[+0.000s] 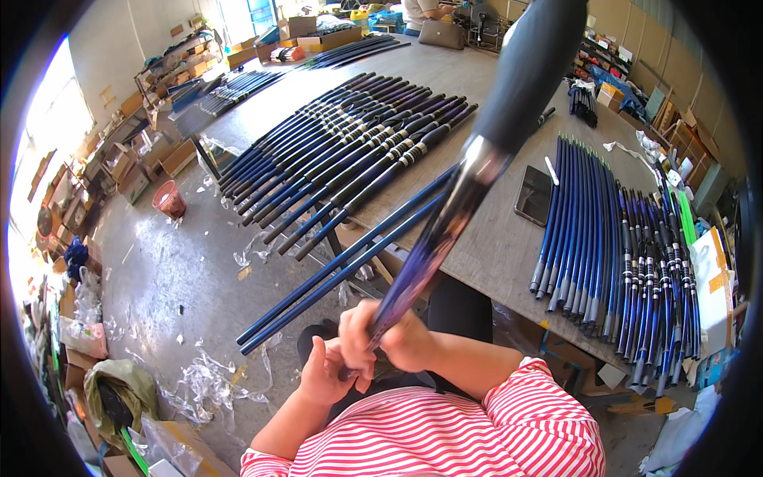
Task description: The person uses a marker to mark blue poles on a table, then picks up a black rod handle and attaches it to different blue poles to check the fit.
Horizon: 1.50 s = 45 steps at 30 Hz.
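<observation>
Both hands meet low in the centre of the frame, closed on the thin end of a long fishing rod (445, 215) that rises steeply toward the upper right, where its thick black grip (528, 71) looms close to the camera. The right hand (397, 334) wraps the shaft in a fist; the left hand (326, 370) sits just beside it, fingers curled around the very tip end.

Judging from the grip, the step in hand is work on that tip end, perhaps twisting, fitting or pulling a section. A next move would call for a steady hold with one hand while the other turns or draws along the shaft.

Two slim blue rod sections (334, 274) jut out past the edge of the tabletop (493, 238) at centre. A fanned row of dark rods (350, 151) lies upper centre, and a bundle of blue rod pieces (612, 238) at the right, with a dark phone (534, 195) between them.

What the fingers pinch at the tip is hidden by the hands. The rod's top end is cut off by the frame, and the far shelves blur into clutter.
</observation>
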Each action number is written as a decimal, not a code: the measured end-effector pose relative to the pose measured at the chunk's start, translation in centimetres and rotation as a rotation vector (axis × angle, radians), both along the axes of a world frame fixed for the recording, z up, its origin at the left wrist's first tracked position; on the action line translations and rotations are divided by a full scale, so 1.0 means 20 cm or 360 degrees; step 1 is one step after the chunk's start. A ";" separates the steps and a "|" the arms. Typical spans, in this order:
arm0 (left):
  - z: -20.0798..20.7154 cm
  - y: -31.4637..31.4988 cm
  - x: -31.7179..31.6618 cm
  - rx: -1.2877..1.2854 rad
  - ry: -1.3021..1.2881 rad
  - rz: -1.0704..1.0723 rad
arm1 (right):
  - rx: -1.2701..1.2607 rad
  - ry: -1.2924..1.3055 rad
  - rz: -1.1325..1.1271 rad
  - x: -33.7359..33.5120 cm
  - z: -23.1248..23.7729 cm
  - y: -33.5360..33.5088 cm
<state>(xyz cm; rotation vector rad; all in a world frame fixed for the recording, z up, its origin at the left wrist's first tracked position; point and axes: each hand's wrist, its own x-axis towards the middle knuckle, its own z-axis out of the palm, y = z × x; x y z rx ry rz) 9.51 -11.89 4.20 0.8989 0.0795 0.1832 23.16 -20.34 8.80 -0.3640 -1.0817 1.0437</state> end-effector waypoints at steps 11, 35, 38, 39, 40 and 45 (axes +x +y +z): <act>0.00 0.11 -0.25 0.1034 0.0432 0.0476 | -0.0069 -0.0613 -0.1031 0.20 -0.05 -0.01; -0.06 0.33 -0.56 0.0227 -0.0227 0.1576 | -0.0768 0.0375 -0.0058 0.13 -0.27 0.10; -0.06 0.39 -0.67 0.0218 -0.0259 0.1624 | -0.0482 0.0401 -0.0305 0.16 -0.30 0.06; -0.06 0.41 -0.73 0.0208 -0.0260 0.1645 | -0.0406 0.0469 -0.0401 0.19 -0.32 0.05; -0.05 0.40 -0.77 0.0197 -0.0262 0.1668 | -0.0329 0.0538 -0.0496 0.23 -0.33 0.04; 0.00 0.43 -0.88 0.0216 -0.0243 0.1520 | -0.0120 0.0352 -0.1115 0.33 -0.26 0.04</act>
